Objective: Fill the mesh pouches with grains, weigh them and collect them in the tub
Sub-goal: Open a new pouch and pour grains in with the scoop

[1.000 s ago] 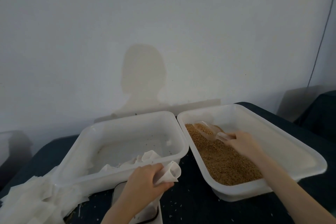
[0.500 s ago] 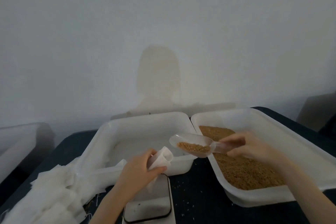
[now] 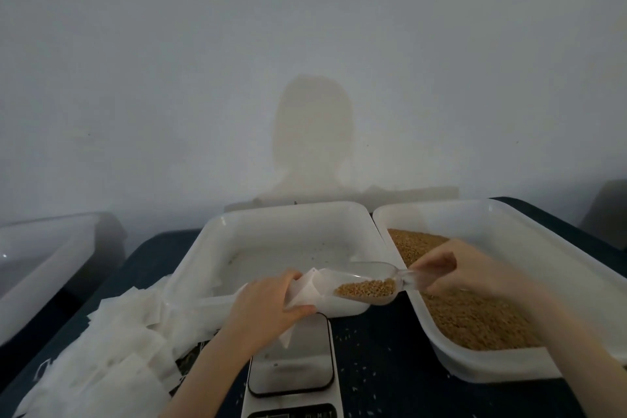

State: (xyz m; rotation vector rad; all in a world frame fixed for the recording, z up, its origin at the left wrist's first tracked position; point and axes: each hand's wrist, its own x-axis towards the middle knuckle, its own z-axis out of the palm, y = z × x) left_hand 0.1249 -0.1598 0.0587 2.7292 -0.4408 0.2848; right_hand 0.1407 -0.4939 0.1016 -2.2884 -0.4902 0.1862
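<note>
Fill step under way. My left hand (image 3: 268,307) grips the mesh pouch (image 3: 307,292) above the scale (image 3: 293,360), its mouth facing right. My right hand (image 3: 464,270) pinches the clear scoop (image 3: 363,283) by its handle; long axis runs left-right, lip at the pouch mouth, grains (image 3: 366,290) not yet poured. Weighing and drop into the collecting tub (image 3: 281,214) remain; spare pouches (image 3: 112,349) wait at left.

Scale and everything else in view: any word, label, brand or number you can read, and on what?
Scale panel at the bottom edge: a row of pale marks, too small and blurred to read.
White tubs, clear scoop, mesh pouch, pile of pouches, wall: no text.
</note>
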